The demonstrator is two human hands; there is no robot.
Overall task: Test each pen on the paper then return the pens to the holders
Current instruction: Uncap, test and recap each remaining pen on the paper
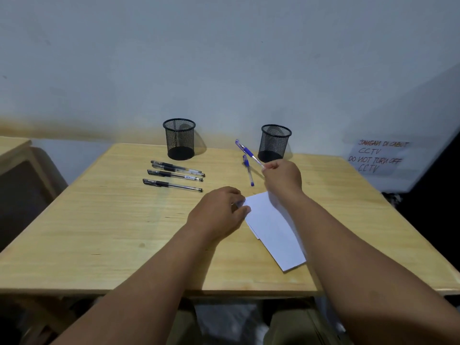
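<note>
Pale wood-grain bench (99, 220): right hand (282, 179) is gripping a slim blue pen (249, 152) near a black mesh holder (273, 143); left hand (219, 212), fingers curled, is pinning white paper (273, 232).

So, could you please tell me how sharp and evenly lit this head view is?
Head view: dim, bluish light; the left mesh holder casts a soft shadow rightward; wide-angle bending curves the table edges; the right hand and its blue pen look slightly motion-blurred.

Blue pen (249, 152) in right hand (282, 178)
</note>
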